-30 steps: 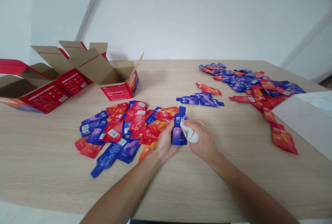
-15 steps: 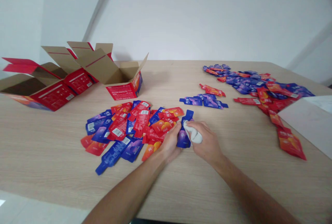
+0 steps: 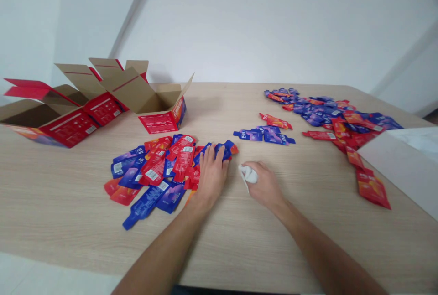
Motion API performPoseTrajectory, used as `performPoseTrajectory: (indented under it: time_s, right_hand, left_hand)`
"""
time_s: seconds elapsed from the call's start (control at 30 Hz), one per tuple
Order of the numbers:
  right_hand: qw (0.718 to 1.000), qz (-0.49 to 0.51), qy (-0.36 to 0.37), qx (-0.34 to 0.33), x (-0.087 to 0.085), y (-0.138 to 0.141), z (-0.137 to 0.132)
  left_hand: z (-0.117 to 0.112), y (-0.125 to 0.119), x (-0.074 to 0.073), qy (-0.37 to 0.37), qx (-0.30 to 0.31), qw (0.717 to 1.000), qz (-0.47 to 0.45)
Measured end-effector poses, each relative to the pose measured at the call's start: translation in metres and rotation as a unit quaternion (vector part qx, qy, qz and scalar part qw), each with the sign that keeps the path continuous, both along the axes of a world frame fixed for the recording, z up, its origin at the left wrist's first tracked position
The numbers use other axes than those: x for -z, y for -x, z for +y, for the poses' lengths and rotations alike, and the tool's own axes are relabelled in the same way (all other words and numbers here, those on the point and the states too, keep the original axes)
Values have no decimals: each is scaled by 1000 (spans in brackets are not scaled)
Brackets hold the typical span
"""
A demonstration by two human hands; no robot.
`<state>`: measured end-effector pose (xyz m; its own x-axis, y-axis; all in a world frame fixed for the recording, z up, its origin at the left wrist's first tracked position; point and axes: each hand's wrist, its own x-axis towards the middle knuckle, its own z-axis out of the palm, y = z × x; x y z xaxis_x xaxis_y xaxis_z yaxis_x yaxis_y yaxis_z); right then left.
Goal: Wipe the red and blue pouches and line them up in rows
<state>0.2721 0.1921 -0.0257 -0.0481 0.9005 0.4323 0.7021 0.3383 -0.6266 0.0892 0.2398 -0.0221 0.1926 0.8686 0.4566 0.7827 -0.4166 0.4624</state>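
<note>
My left hand [image 3: 211, 174] lies flat, fingers stretched out, on the right edge of a pile of red and blue sachets [image 3: 160, 169] in the middle of the table. A blue sachet [image 3: 224, 149] sits under its fingertips. My right hand [image 3: 263, 184] rests on the wood just right of the pile, curled round a small white cloth [image 3: 248, 174]. The two hands are a short gap apart.
Three blue sachets [image 3: 263, 134] lie in a row beyond my right hand, a red one [image 3: 275, 121] behind them. A larger sachet heap [image 3: 337, 115] spreads at the far right. Open red cardboard boxes [image 3: 155, 108] stand at the left. A white sheet [image 3: 404, 163] overhangs the right edge.
The left hand let the upright blue sachet down and moved onto the pile, palm flat. The right hand, still on the cloth, drew away from the sachet to the bare wood.
</note>
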Motion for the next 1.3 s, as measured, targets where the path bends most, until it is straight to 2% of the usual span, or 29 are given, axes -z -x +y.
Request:
performPoseTrajectory:
  time_s: [0.03,0.1,0.27,0.37,0.43,0.53,0.63,0.7,0.83,1.0,1.13,1.2,1.23,1.27,1.3]
  right_hand:
    - [1000,-1,1,16,1,-3,2]
    - [999,-4,2,50,3,-9,7]
    - [990,-29,22,140,4,-30,19]
    - [981,-41,29,186,7,-46,27]
    - [975,-47,25,215,8,-56,31]
    - [968,-44,15,245,10,-67,35]
    - [967,-34,18,253,9,-70,37]
    - [966,-32,26,257,8,-69,37]
    - [966,-30,34,253,3,-65,35]
    - [968,-24,43,245,-1,-60,33]
    - [972,0,29,232,-4,-54,29]
    - [975,21,15,223,-7,-49,26]
    - [976,34,5,214,-9,-47,24]
    - [978,48,-11,201,-11,-44,21]
    - [980,62,-32,184,-12,-40,19]
  left_hand:
    - [1,-1,1,-10,-19,999,34]
    - [2,-6,2,-11,-13,998,68]
    - [23,-44,0,53,142,988,18]
    - [52,-79,-1,73,183,980,24]
    - [76,-101,-2,101,179,976,77]
    - [109,-128,0,123,177,971,99]
    - [124,-143,7,156,155,969,112]
    - [122,-146,12,166,141,970,110]
    - [103,-141,17,164,140,974,75]
    - [91,-120,1,175,151,972,-40]
    - [74,-96,-11,179,122,961,-171]
    - [56,-83,-12,196,116,944,-237]
    - [45,-77,-12,217,121,926,-285]
    - [34,-70,-12,273,132,860,-410]
    - [23,-64,-11,334,148,787,-497]
